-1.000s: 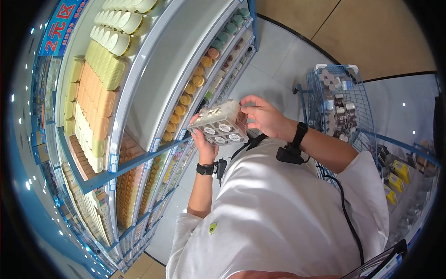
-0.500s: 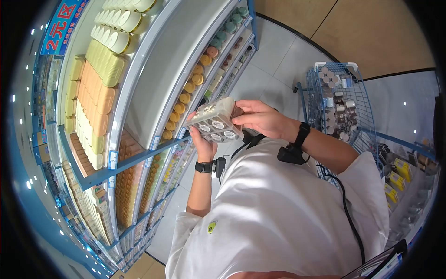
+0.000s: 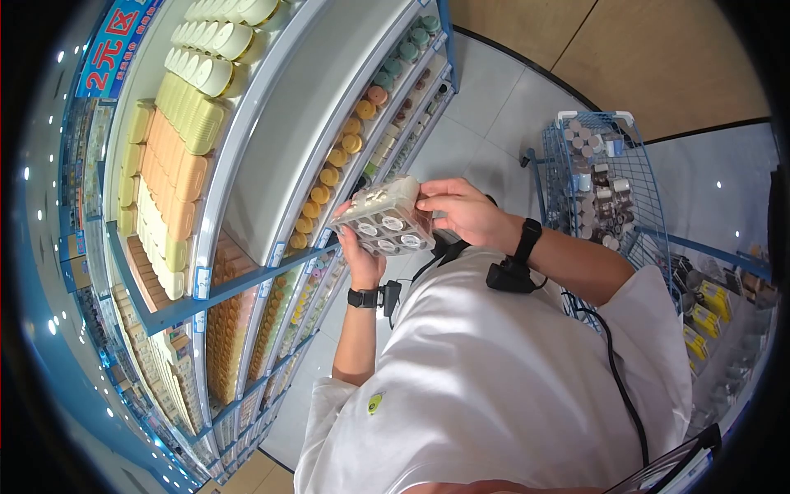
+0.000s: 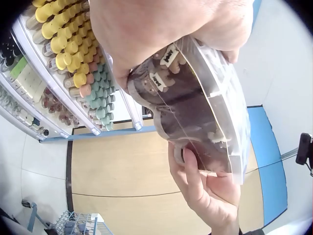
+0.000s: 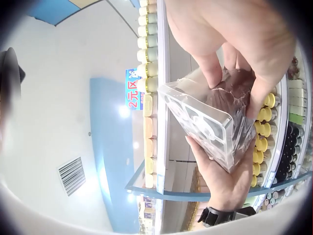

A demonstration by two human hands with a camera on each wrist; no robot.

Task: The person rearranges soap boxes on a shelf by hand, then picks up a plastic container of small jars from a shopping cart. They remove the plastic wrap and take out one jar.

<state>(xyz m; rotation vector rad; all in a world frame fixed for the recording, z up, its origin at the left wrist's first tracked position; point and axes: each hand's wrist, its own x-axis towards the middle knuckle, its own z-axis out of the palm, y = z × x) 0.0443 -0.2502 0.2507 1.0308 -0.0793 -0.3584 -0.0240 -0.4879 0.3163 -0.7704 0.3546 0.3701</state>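
A clear plastic-wrapped pack [image 3: 385,221] of dark brown jars is held up in front of the chest; round white labels show on its lower face. The left hand [image 3: 362,257] grips its left side, thumb on the labelled face. At the other end the right hand [image 3: 471,209] pinches the wrap with thumb and fingers. Through the left wrist view, the pack [image 4: 190,110] shows dark contents with small bear figures, between the left hand [image 4: 166,29] and right hand [image 4: 210,196]. In the right wrist view, the right fingers [image 5: 213,73] press on crinkled film.
Shelves [image 3: 239,156] on the left carry white cups, yellow and orange boxes, and jars with yellow, pink and green lids. A blue wire cart [image 3: 605,189] with jars stands at the right on the tiled floor [image 3: 485,90]. More goods lie at the lower right.
The right fingers have closed in from a looser hold onto the pack's end. The pack tilted slightly and tilted back, staying in the left hand.
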